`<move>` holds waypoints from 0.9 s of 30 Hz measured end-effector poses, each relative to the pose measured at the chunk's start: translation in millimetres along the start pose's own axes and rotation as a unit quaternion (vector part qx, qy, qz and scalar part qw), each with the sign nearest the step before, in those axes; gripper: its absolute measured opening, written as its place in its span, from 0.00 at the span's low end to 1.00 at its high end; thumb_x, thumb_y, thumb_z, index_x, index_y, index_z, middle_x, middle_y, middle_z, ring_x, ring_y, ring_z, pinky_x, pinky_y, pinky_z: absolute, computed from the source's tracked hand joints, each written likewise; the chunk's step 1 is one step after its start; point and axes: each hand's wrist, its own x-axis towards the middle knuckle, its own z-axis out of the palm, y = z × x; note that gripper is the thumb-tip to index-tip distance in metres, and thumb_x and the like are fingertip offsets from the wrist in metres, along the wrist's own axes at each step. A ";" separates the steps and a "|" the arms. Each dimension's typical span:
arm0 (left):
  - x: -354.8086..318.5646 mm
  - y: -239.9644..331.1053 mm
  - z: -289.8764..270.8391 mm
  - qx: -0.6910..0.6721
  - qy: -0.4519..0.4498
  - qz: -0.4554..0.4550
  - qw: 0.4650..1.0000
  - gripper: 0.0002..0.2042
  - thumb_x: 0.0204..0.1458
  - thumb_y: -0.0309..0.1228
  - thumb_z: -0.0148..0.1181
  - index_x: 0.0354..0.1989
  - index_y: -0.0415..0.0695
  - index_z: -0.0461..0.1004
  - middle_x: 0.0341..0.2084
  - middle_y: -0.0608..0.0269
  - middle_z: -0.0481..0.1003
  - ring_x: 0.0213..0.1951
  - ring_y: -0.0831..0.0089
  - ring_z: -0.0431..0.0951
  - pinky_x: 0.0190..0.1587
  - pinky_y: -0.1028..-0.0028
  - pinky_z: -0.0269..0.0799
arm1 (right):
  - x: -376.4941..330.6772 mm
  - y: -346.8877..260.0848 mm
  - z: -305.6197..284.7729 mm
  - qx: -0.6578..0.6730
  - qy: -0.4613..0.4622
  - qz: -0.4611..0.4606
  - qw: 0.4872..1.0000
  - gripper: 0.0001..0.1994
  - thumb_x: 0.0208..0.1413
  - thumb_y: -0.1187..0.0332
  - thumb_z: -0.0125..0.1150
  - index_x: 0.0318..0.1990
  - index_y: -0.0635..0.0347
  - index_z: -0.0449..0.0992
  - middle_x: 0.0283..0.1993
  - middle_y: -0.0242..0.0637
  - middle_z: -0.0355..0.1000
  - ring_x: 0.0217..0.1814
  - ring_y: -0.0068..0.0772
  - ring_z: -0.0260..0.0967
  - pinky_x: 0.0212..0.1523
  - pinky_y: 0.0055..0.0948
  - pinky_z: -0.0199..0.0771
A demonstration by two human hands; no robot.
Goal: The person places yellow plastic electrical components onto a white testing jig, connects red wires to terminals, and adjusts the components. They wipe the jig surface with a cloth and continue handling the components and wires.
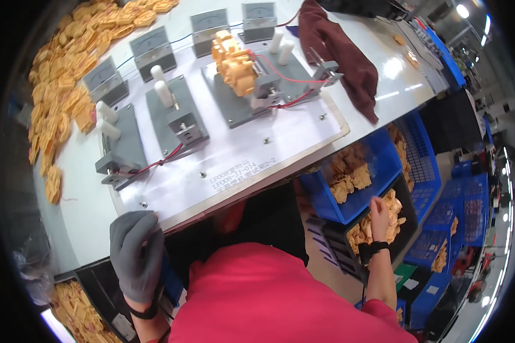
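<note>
My left hand (136, 251), in a grey glove, is at the table's front left edge with its fingers curled in. Whatever they may hold is hidden. At the right, my bare right hand (379, 214) is over a black bin (409, 243) of pale yellow plastic parts (393, 208). Its fingers are drawn together, and I cannot make out anything in them. On the table, a yellow molded piece (234, 66) stands on one grey fixture plate (232, 111). Neither hand touches it.
More fixture plates with white posts (163, 93), red wires (160, 162) and grey panel meters (153, 48) line a white board (257, 146). Yellow parts pile (68, 74) up at the far left. A brown cloth (340, 57) and a blue bin (343, 214) are at the right.
</note>
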 end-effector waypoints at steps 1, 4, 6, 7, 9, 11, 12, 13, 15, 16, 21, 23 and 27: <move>5.3 -1.6 4.6 0.022 0.008 0.036 0.999 0.15 0.47 0.11 0.58 0.45 0.37 0.74 0.40 0.53 0.74 0.40 0.64 0.74 0.42 0.73 0.72 | 1.1 -61.2 15.6 -0.002 -0.018 -0.029 0.999 0.08 0.62 0.69 0.57 0.43 0.64 0.76 0.39 0.34 0.73 0.43 0.24 0.69 0.45 0.24 0.69; 10.8 -0.8 18.4 0.037 0.039 0.023 0.998 0.16 0.43 0.14 0.62 0.42 0.41 0.76 0.33 0.57 0.74 0.36 0.61 0.72 0.40 0.68 0.68 | -4.3 -212.9 61.3 -0.010 -0.068 -0.260 0.963 0.05 0.59 0.75 0.59 0.42 0.62 0.77 0.38 0.35 0.73 0.41 0.27 0.70 0.43 0.24 0.69; 13.0 -2.8 24.7 0.041 0.059 -0.007 0.997 0.15 0.42 0.18 0.65 0.41 0.44 0.78 0.29 0.59 0.72 0.33 0.61 0.70 0.38 0.65 0.64 | -11.3 -279.9 85.2 -0.049 -0.098 -0.416 0.903 0.09 0.52 0.77 0.63 0.42 0.59 0.78 0.40 0.37 0.73 0.43 0.38 0.71 0.46 0.31 0.69; 14.3 -3.5 25.9 0.049 0.063 -0.014 0.997 0.15 0.42 0.19 0.65 0.41 0.44 0.78 0.28 0.60 0.72 0.32 0.61 0.69 0.37 0.65 0.64 | -16.8 -310.4 97.7 -0.063 -0.119 -0.453 0.881 0.11 0.50 0.75 0.66 0.43 0.57 0.78 0.41 0.36 0.73 0.45 0.40 0.69 0.49 0.35 0.67; 13.5 -3.3 25.8 0.070 0.077 -0.031 0.994 0.14 0.43 0.20 0.65 0.40 0.45 0.78 0.26 0.61 0.71 0.31 0.61 0.69 0.36 0.65 0.63 | -13.2 -343.7 125.3 -0.073 -0.162 -0.535 0.826 0.13 0.49 0.71 0.68 0.43 0.55 0.78 0.39 0.34 0.73 0.44 0.38 0.68 0.47 0.34 0.63; 15.7 -4.6 25.5 0.076 0.077 -0.022 0.994 0.13 0.42 0.21 0.66 0.38 0.46 0.78 0.25 0.62 0.70 0.30 0.62 0.68 0.35 0.65 0.62 | -7.2 -354.5 142.1 -0.089 -0.202 -0.558 0.800 0.10 0.49 0.70 0.68 0.40 0.55 0.79 0.36 0.33 0.72 0.42 0.37 0.68 0.45 0.34 0.62; 15.5 -5.3 26.8 0.080 0.078 -0.021 0.994 0.13 0.42 0.22 0.66 0.38 0.47 0.78 0.24 0.63 0.69 0.29 0.62 0.67 0.34 0.65 0.62 | -3.8 -354.7 146.1 -0.083 -0.212 -0.551 0.803 0.08 0.49 0.70 0.68 0.39 0.55 0.79 0.35 0.32 0.71 0.41 0.36 0.67 0.44 0.33 0.62; 16.1 -5.5 27.3 0.080 0.082 -0.017 0.993 0.12 0.41 0.22 0.66 0.37 0.47 0.78 0.23 0.64 0.69 0.28 0.63 0.67 0.34 0.65 0.61 | -0.6 -354.6 149.5 -0.077 -0.222 -0.544 0.806 0.07 0.49 0.71 0.67 0.37 0.55 0.80 0.34 0.32 0.71 0.40 0.36 0.67 0.44 0.33 0.62; 17.3 -5.6 28.0 0.080 0.087 -0.011 0.993 0.12 0.40 0.23 0.67 0.36 0.48 0.78 0.22 0.65 0.69 0.27 0.64 0.66 0.33 0.66 0.60 | 1.6 -355.5 154.9 -0.062 -0.239 -0.522 0.817 0.05 0.49 0.71 0.67 0.35 0.55 0.80 0.32 0.31 0.71 0.39 0.36 0.66 0.43 0.33 0.61; 17.8 -6.2 28.7 0.085 0.085 -0.010 0.993 0.12 0.40 0.23 0.67 0.36 0.49 0.78 0.22 0.65 0.68 0.27 0.64 0.66 0.32 0.66 0.60 | 0.4 -354.5 156.1 -0.053 -0.245 -0.506 0.825 0.04 0.49 0.72 0.67 0.34 0.56 0.79 0.32 0.31 0.70 0.39 0.36 0.66 0.43 0.33 0.61; 20.4 -7.1 27.7 0.093 0.076 -0.011 0.993 0.13 0.37 0.24 0.68 0.34 0.50 0.78 0.21 0.67 0.68 0.26 0.66 0.66 0.32 0.67 0.60 | -3.8 -356.7 160.1 -0.055 -0.254 -0.459 0.849 0.04 0.47 0.73 0.66 0.32 0.56 0.79 0.30 0.30 0.70 0.37 0.35 0.65 0.42 0.32 0.60; 19.7 -6.5 27.2 0.092 0.076 -0.019 0.993 0.12 0.37 0.24 0.68 0.34 0.50 0.79 0.21 0.67 0.68 0.26 0.66 0.66 0.32 0.68 0.59 | -3.7 -356.6 160.1 -0.056 -0.260 -0.453 0.851 0.04 0.47 0.73 0.67 0.31 0.56 0.79 0.30 0.30 0.70 0.38 0.34 0.65 0.42 0.31 0.60; 19.5 -6.1 26.7 0.089 0.084 -0.025 0.992 0.12 0.37 0.24 0.68 0.33 0.50 0.79 0.21 0.68 0.68 0.26 0.67 0.66 0.32 0.68 0.59 | -2.9 -358.0 158.4 -0.078 -0.270 -0.464 0.840 0.05 0.48 0.76 0.64 0.34 0.62 0.78 0.34 0.36 0.69 0.40 0.35 0.66 0.44 0.30 0.66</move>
